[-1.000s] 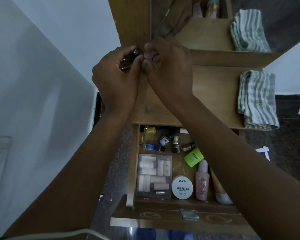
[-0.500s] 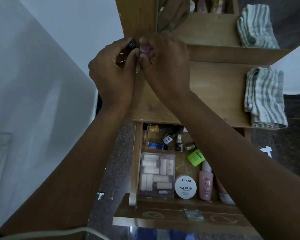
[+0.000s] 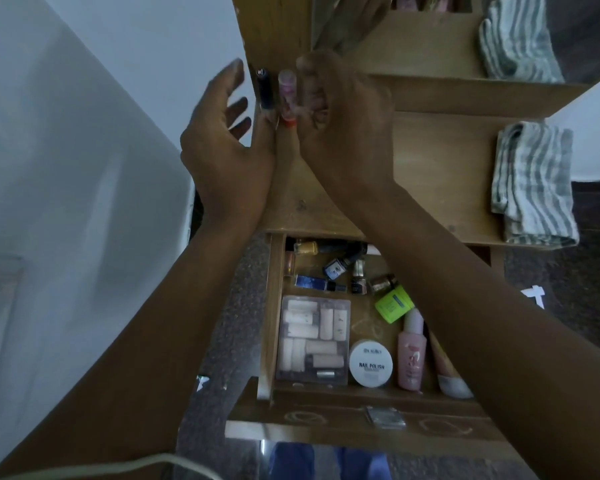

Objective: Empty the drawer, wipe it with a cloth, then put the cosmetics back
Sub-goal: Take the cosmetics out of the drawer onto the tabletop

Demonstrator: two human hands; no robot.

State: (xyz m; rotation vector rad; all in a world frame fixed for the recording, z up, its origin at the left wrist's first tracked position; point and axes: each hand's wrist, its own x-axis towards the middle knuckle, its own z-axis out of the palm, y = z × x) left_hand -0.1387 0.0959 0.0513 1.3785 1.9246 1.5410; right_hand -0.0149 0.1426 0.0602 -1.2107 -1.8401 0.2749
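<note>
My left hand (image 3: 222, 140) hangs spread and holding nothing, my right hand (image 3: 340, 109) loosely curled beside the pink tube (image 3: 287, 95) and apparently clear of it; the drawer (image 3: 329, 327) of cosmetics lies at six o'clock, long axis toward me, under my right forearm.

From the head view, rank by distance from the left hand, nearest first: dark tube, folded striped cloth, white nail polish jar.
1. Dark tube: standing on the shelf's back left corner, right by the open left hand's fingertips.
2. White nail polish jar: down in the open drawer, near its front.
3. Folded striped cloth: at the shelf's far right edge.
</note>
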